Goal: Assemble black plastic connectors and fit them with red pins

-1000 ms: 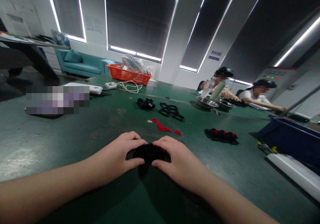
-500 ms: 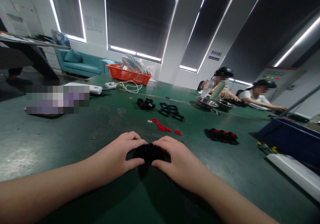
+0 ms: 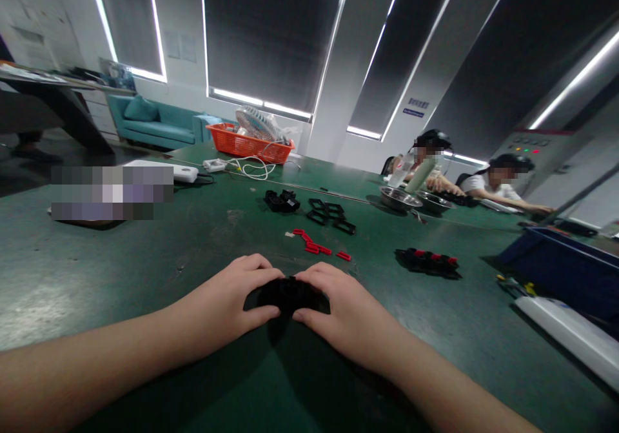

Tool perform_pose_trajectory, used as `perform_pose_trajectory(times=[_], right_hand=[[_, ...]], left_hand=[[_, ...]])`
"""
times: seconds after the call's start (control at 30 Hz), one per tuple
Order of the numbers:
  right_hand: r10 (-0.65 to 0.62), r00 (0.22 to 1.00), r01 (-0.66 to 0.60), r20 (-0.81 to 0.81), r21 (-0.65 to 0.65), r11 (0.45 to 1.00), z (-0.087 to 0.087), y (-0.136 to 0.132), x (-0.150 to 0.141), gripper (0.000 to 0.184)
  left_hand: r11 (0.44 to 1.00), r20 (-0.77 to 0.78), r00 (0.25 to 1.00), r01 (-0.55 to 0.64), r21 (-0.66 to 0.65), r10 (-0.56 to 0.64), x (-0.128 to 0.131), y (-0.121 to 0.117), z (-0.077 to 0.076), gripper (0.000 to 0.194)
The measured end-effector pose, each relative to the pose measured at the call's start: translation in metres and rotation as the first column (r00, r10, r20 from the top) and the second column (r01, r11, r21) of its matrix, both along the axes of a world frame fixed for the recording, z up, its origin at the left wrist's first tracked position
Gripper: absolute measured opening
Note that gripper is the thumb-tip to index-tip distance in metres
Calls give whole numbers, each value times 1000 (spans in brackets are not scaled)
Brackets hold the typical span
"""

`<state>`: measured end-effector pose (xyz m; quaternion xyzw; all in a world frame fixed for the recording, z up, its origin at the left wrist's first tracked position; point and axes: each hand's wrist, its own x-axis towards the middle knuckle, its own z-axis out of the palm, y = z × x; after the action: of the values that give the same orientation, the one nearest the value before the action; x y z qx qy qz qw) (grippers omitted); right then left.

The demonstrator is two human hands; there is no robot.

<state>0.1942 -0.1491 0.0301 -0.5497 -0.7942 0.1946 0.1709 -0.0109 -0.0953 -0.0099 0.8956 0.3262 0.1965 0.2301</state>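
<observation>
Between my two hands is a dark black plastic part (image 3: 289, 294), low over the green table (image 3: 203, 239). My left hand (image 3: 249, 294) grips its left side, thumb at the near edge and fingers at the far edge. My right hand (image 3: 331, 301) holds the right side in the same way. Shadow hides the part's details. Beyond it lie several small red plastic clips (image 3: 318, 249), several black rectangular frames (image 3: 333, 210) and a cluster of black parts (image 3: 282, 201). Off to the right rests a black assembly with red pieces (image 3: 430, 262).
A dark blue bin (image 3: 565, 265) and a long white object (image 3: 570, 336) are at the right. Metal bowls (image 3: 399, 199) stand near two people working at the far right. An orange basket (image 3: 249, 146) with a fan and a white cable (image 3: 256, 170) are at the back.
</observation>
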Motion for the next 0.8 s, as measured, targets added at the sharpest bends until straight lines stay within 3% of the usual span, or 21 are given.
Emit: perform_pose_trajectory(times=[0.8], right_hand=[[17, 1000, -18, 9, 22, 1000, 0, -2, 1, 35]], left_hand=[[1000, 17, 1000, 8, 4, -9, -1, -2, -2, 38]])
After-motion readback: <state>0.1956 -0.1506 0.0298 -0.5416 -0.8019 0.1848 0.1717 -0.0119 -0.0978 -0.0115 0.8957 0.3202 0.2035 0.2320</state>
